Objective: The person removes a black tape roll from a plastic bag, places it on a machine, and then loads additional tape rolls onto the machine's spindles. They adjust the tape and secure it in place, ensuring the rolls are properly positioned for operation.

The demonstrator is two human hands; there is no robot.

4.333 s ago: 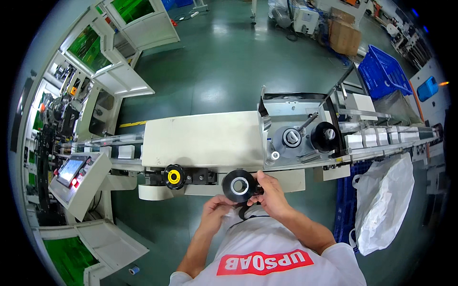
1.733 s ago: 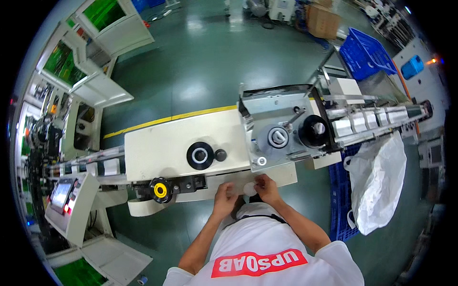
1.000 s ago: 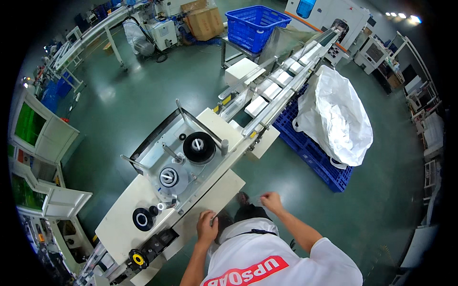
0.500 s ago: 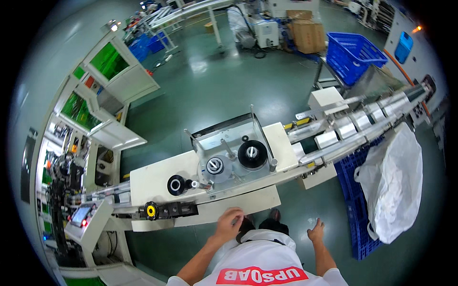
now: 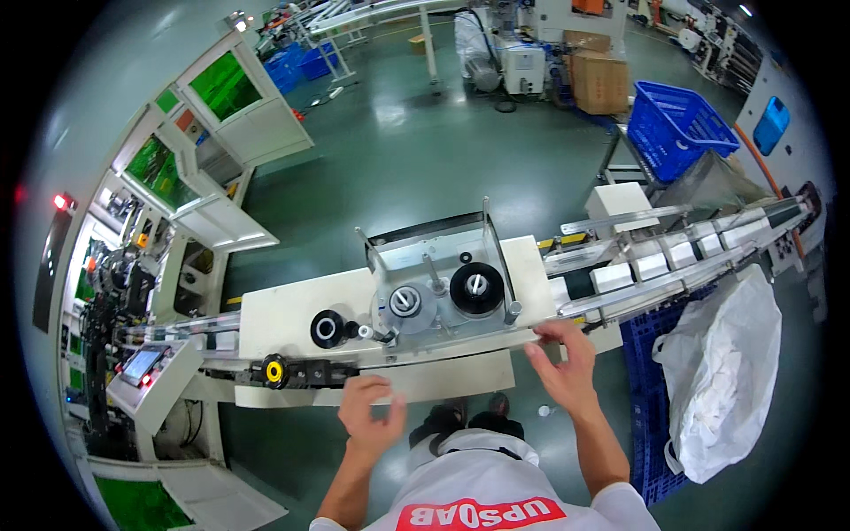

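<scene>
Apparently, black roll [image 5: 328, 328] beyond left fingers [image 5: 361, 390].

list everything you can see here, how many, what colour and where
machine bench: one, off-white, centre
open tray: one, pale grey, on the bench
large reel: one, black, in the tray, right
small reel: one, greyish, in the tray, left
loose roll: one, black with pale core, bench top, left
knob: one, black and yellow, bench front
control panel: one, white, left
conveyor packs: several, white, right
crate: one, blue, upper right
cardboard boxes: at least two, brown, top
bag: one, white, right
pallet: one, blue, beside bag
windowed doors: at least three, white and green, left
shirt: one, white and red, bottom
left hand: one, bare, before bench
right hand: one, bare, near bench's front edge
</scene>
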